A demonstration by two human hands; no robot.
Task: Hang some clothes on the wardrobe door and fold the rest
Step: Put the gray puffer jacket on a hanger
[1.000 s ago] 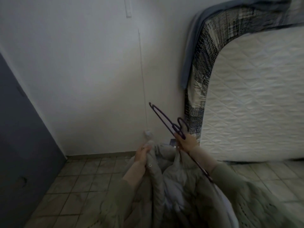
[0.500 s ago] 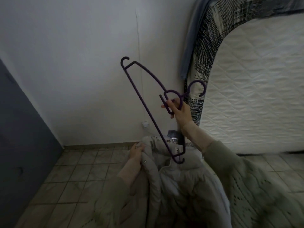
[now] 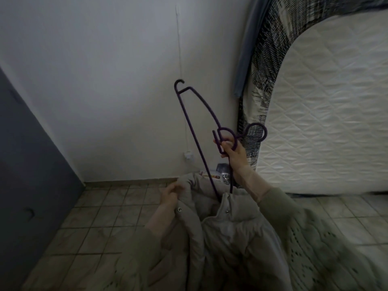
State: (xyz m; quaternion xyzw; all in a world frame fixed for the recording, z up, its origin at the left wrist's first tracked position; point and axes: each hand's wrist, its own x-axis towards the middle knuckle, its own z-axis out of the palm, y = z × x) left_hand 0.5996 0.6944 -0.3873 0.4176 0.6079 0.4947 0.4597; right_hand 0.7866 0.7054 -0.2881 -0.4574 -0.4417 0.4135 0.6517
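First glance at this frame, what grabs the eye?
The dark purple plastic hanger at centre frame, tilted steeply, gripped near its hook by the right hand, with its lower end dipping into the collar of the pale grey puffer jacket. The left hand grips the jacket's left front edge. At right, a white quilted mattress stands on edge against the wall.

- A room in a home, likely a bedroom
- A quilted white mattress (image 3: 327,106) stands on edge against the plain white wall (image 3: 105,80), with patterned bedding (image 3: 260,66) draped over its rim
- Beige floor tiles (image 3: 100,213) run to the skirting
- A dark wardrobe door (image 3: 31,164) stands at the left
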